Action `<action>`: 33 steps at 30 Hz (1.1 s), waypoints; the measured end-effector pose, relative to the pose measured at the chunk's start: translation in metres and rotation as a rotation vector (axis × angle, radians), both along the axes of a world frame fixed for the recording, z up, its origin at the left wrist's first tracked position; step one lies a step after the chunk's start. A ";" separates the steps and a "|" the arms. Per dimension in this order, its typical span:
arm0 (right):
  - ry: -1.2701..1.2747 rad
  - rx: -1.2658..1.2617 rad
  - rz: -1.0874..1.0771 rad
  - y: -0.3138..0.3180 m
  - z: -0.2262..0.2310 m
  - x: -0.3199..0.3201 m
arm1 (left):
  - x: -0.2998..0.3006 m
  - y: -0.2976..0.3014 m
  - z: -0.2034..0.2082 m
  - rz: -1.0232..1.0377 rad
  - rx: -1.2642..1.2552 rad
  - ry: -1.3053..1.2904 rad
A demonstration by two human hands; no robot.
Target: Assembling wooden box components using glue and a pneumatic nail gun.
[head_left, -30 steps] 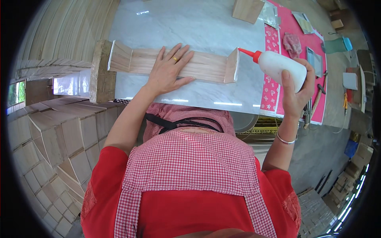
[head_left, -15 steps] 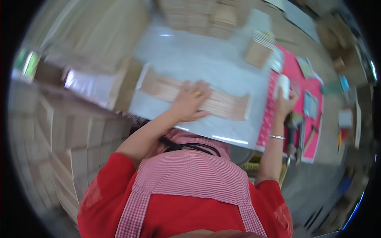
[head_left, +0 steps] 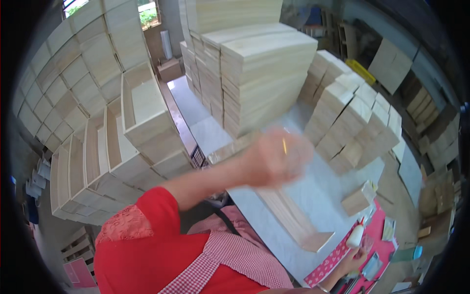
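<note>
My left hand [head_left: 281, 157] is raised over the table, smeared by motion, so its fingers cannot be made out. A ring shows on it. Beneath it, partly hidden, a long wooden piece [head_left: 289, 213] with an upturned end lies on the pale tabletop [head_left: 323, 191]. My right hand [head_left: 348, 263] is low at the right, over a pink patterned cloth [head_left: 325, 264]. Just beyond its fingers is a white squeeze bottle [head_left: 355, 236] with a red tip. A small clear item lies by the fingertips; whether they hold it is unclear.
Tall stacks of wooden boards [head_left: 264, 73] stand at the table's far side, with stacked wooden blocks [head_left: 357, 112] to their right. Open wooden boxes [head_left: 142, 98] pile up at the left. A small wooden block [head_left: 358, 198] sits near the cloth.
My view has swung left and up. My left hand has lifted off the wooden piece. My right hand, earlier holding the white bottle, is now nearer than it, apparently off it.
</note>
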State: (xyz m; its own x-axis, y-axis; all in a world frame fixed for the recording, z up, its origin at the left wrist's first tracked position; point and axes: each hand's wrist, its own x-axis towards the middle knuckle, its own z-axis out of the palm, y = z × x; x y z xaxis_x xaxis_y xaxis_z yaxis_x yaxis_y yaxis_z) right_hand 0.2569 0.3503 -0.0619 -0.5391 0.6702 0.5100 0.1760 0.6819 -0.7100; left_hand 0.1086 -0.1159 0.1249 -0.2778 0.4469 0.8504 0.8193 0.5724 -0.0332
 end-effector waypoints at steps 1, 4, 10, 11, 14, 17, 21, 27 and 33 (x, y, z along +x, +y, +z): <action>0.024 0.003 -0.003 0.000 0.001 0.004 | -0.015 -0.012 0.042 0.226 0.043 0.102; 0.044 0.096 0.029 -0.001 0.001 0.006 | -0.080 -0.061 0.138 0.656 0.054 0.159; 0.021 0.073 0.057 -0.019 0.012 0.005 | -0.189 -0.097 0.192 0.889 -0.369 -0.733; 0.028 0.114 0.071 -0.021 0.013 0.007 | -0.192 -0.095 0.188 0.888 -0.451 -0.796; 0.021 0.098 0.082 -0.029 0.017 0.010 | -0.202 -0.095 0.190 0.921 -0.507 -0.846; -0.013 -0.018 0.083 -0.035 0.021 0.016 | -0.202 -0.093 0.195 0.928 -0.474 -0.925; -0.045 -0.072 0.077 -0.033 0.023 0.024 | -0.210 -0.101 0.210 0.873 -0.342 -0.969; 0.052 -0.040 0.101 -0.039 0.047 0.027 | -0.166 -0.095 0.224 0.857 -0.302 -0.320; 0.174 -0.111 0.387 -0.078 0.110 -0.019 | -0.104 -0.018 0.157 0.125 -0.142 -0.649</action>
State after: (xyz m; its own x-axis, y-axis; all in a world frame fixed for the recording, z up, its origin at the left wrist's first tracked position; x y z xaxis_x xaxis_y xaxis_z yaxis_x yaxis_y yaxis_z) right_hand 0.2380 0.2727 0.0477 -0.6737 0.4913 0.5520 -0.2068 0.5918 -0.7791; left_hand 0.0044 -0.1335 0.2817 -0.7697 0.4729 0.4289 0.6260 0.6908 0.3617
